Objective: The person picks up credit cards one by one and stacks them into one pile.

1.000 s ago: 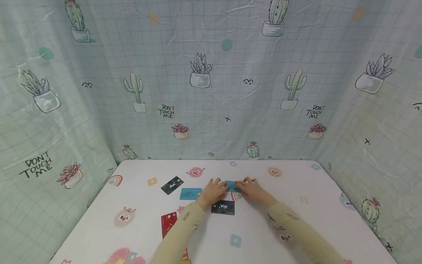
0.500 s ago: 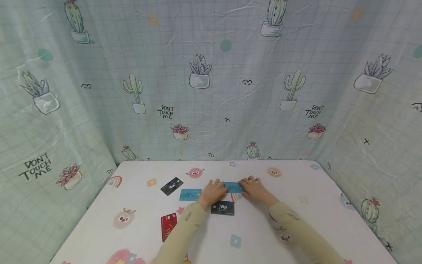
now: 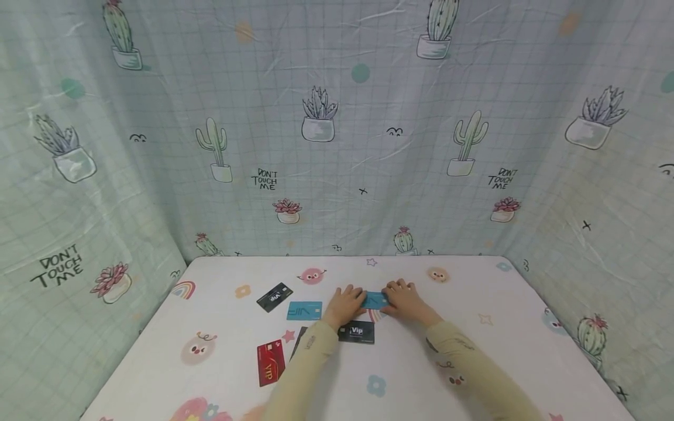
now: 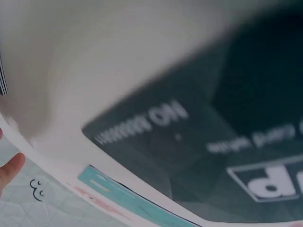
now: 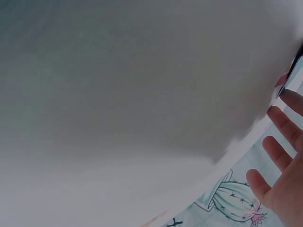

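Observation:
Two hands meet over a white patterned table around a blue card (image 3: 375,300). At its left end is my left hand (image 3: 344,304), index finger and thumb around that edge. My right hand (image 3: 406,299) pinches the right end the same way; in the right wrist view its index finger (image 5: 289,100) reaches the tip of a thin card edge while the other fingers spread apart. Just below the left hand lies a black Vip card (image 3: 358,332), large and blurred in the left wrist view. A second blue card (image 3: 304,311) lies left of the left hand.
A black card (image 3: 275,297) lies tilted at the back left. Nearer me is a red VIP card (image 3: 271,362), with a dark card (image 3: 298,340) beside it, mostly hidden by the left sleeve (image 3: 308,365). A printed curtain (image 3: 337,164) closes off the table's back and sides.
The blue card between the hands has shifted slightly right and nearer. My left hand and sleeve have moved right, uncovering the red card and part of a dark card.

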The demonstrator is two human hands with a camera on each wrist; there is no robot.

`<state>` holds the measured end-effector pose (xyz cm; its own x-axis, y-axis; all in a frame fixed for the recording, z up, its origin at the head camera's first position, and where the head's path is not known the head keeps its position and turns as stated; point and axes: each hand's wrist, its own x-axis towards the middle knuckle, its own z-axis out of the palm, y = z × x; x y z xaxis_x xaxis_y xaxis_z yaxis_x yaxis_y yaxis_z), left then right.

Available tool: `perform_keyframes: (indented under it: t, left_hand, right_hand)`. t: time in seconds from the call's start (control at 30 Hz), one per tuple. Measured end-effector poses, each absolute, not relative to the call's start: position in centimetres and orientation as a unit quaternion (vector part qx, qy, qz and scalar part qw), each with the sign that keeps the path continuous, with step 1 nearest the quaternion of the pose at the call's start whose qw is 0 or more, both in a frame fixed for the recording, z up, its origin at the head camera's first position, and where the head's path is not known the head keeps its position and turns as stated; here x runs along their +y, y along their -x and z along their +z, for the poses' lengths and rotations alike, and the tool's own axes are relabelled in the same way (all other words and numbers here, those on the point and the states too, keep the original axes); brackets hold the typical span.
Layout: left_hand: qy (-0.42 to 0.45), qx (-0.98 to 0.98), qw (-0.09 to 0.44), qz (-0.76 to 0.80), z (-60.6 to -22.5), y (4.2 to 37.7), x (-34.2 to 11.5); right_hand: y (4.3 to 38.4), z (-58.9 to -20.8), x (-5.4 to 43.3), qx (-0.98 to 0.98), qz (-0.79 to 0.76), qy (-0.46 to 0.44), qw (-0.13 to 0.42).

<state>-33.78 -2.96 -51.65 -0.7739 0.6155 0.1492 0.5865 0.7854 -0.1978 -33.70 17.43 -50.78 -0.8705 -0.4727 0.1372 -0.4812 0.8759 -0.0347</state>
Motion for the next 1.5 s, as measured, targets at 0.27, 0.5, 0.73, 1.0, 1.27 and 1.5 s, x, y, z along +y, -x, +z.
perform_keyframes:
  t: [0.27,0.5,0.73,1.0,1.27,1.5]
  left_hand:
    - [0.318,-0.936,0.113,0.102,-50.4,33.3,-4.0]
    - [0.333,-0.932,0.107,0.093,-50.3,33.4,-5.0]
    - [0.341,-0.931,0.104,0.072,-50.3,33.4,-5.3]
    - [0.345,-0.926,0.118,0.099,-50.7,33.5,-5.6]
    - [0.349,-0.920,0.136,0.112,-50.8,33.3,-5.4]
    - [0.340,-0.924,0.126,0.123,-50.5,33.2,-5.3]
  right_hand:
    - [33.7,-50.7,16.5,-0.962,0.036,-0.261,0.074]
    - [33.8,-50.7,15.9,-0.960,0.013,-0.270,0.077]
    - [33.9,-50.8,16.0,-0.961,0.016,-0.269,0.069]
    - [34.1,-51.1,15.8,-0.951,0.009,-0.294,0.098]
    - [34.3,-51.3,15.4,-0.950,-0.009,-0.293,0.105]
    - [34.3,-51.4,15.2,-0.952,-0.005,-0.289,0.104]
